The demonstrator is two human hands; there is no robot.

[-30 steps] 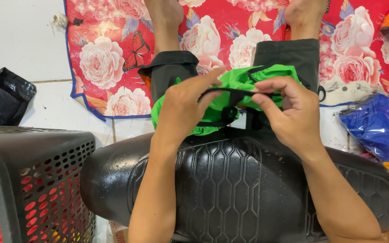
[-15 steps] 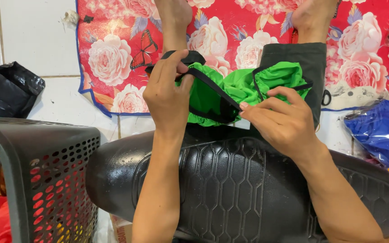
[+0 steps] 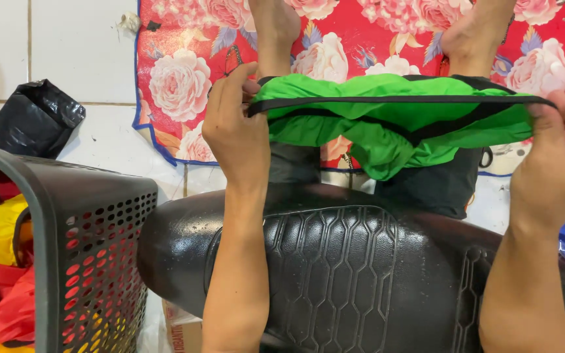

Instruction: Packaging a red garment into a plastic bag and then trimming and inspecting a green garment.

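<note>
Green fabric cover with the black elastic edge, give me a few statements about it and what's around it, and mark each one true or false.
1. Both hands stretch the green fabric cover with black elastic edge wide between them. True: the left hand grips one end and the right hand the other.
2. The cover is already fitted over the black textured seat. False: it is held up above the seat.
3. A dark perforated plastic basket stands to the left of the seat. True.
4. The mat on the tiled floor is plain blue. False: the red mat has a pink rose print.
5. The basket holds nothing. False: yellow and red fabric shows inside it.
</note>
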